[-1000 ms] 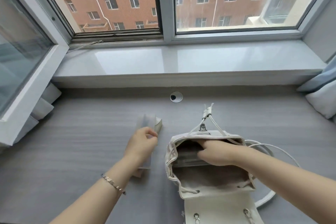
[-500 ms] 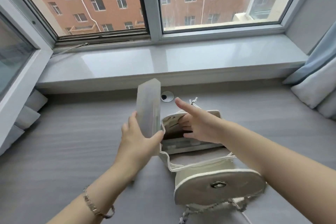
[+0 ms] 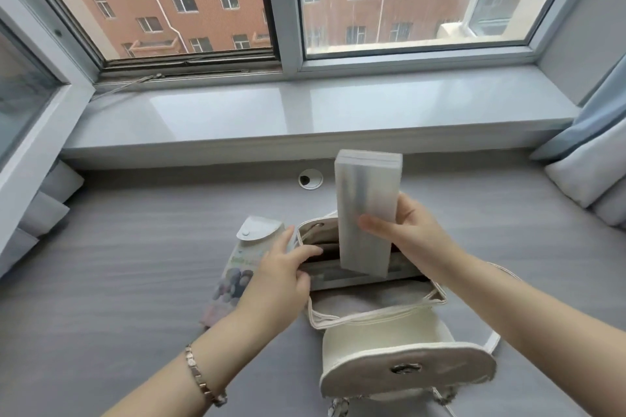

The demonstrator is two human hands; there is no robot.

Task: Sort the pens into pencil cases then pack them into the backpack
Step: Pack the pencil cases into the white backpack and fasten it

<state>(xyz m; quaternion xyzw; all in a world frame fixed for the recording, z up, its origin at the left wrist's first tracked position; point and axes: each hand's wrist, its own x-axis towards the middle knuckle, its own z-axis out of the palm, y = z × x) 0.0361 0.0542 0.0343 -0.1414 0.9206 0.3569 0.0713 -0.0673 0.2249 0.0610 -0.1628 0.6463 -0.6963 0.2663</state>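
A cream backpack (image 3: 379, 318) lies open on the grey table, its flap folded toward me. My right hand (image 3: 406, 230) grips a frosted translucent pencil case (image 3: 366, 210), which stands upright with its lower end inside the bag's mouth. Another flat case is visible inside the bag (image 3: 352, 278). My left hand (image 3: 281, 267) holds the left rim of the bag's opening, fingers curled over it. A printed pencil case (image 3: 244, 261) with a snap flap lies on the table just left of the bag, partly under my left hand.
A wide grey windowsill (image 3: 305, 112) runs behind the table, with a round cable hole (image 3: 310, 179) in the tabletop in front of it. Curtain and pillows (image 3: 589, 176) sit at the right edge; folded items lie at the far left.
The frosted case passed from my left hand to my right and now stands in the bag's mouth. My left hand moved to the bag's rim. The printed case came into view.
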